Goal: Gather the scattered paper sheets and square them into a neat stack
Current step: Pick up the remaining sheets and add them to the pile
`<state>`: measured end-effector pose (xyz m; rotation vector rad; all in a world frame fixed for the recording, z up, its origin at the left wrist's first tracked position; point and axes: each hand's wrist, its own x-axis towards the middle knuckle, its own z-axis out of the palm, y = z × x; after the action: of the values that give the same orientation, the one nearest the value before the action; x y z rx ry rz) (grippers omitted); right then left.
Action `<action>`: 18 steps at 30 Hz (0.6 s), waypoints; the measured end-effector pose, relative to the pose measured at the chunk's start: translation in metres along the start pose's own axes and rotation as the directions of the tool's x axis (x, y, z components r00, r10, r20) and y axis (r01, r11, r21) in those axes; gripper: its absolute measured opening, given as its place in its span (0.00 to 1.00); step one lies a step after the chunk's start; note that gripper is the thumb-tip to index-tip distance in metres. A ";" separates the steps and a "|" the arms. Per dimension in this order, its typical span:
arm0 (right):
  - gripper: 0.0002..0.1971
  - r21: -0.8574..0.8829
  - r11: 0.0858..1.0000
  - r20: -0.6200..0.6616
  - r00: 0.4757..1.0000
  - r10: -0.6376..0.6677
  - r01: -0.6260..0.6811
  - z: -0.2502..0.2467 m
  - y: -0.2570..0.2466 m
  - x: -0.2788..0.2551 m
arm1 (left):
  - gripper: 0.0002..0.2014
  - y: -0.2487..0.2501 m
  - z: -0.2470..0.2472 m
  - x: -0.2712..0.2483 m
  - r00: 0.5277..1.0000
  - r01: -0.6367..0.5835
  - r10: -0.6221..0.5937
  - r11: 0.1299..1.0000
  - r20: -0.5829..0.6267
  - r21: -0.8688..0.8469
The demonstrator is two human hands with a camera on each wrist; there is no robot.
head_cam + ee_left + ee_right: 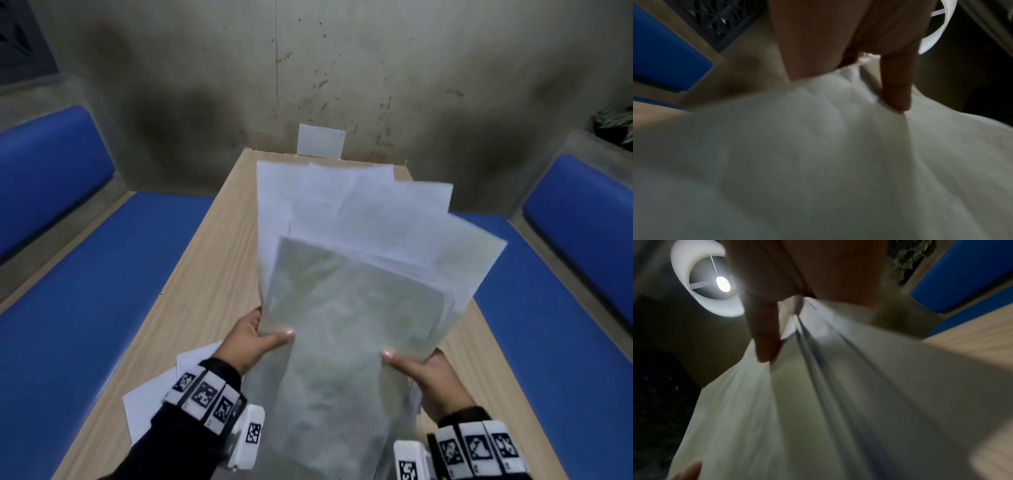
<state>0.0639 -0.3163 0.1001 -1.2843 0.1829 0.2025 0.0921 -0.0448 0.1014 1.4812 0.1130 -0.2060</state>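
Note:
A fanned bundle of several white paper sheets is held up above the wooden table, its far corners splayed out of line. My left hand pinches the bundle's left edge, thumb on top. My right hand pinches the right edge the same way. Two more loose sheets lie on the table under my left wrist. In the left wrist view the thumb presses into the paper. Seen from the right wrist, the thumb pinches the separate layers of the sheets.
A small white card leans against the stained wall at the table's far end. Blue padded benches run along both sides of the narrow table. A plant sits at the far right. A ceiling lamp shines overhead.

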 end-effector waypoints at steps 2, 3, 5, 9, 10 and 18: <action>0.40 0.007 1.000 0.102 0.995 -0.021 0.021 0.002 -0.019 -0.009 | 0.22 0.008 -0.005 -0.007 0.999 -0.021 0.025 0.996 0.037 -0.089; 0.39 -0.020 1.000 0.153 0.988 -0.001 0.004 0.005 -0.022 -0.012 | 0.28 0.009 -0.007 -0.012 0.999 -0.009 0.012 0.995 0.034 -0.098; 0.35 -0.160 0.987 0.198 0.979 0.050 -0.018 0.013 -0.024 -0.021 | 0.37 0.002 -0.009 -0.019 1.000 0.001 -0.002 0.996 -0.012 -0.087; 0.11 -0.307 0.952 0.149 0.988 0.036 0.011 0.026 -0.026 -0.035 | 0.27 0.000 -0.005 -0.033 0.999 0.002 -0.005 0.998 -0.049 -0.061; 0.11 -0.351 0.936 0.133 0.990 0.055 -0.005 0.027 -0.028 -0.038 | 0.19 0.004 -0.003 -0.037 0.999 -0.002 0.000 0.999 -0.043 -0.045; 0.15 -0.480 0.877 0.213 0.972 0.097 0.018 0.031 -0.019 -0.053 | 0.46 -0.011 -0.017 -0.045 0.998 0.048 -0.047 0.998 0.038 -0.032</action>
<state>0.0184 -0.2940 0.1389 -1.7398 -0.0485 0.4527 0.0462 -0.0254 0.0982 1.4420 0.1210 -0.2690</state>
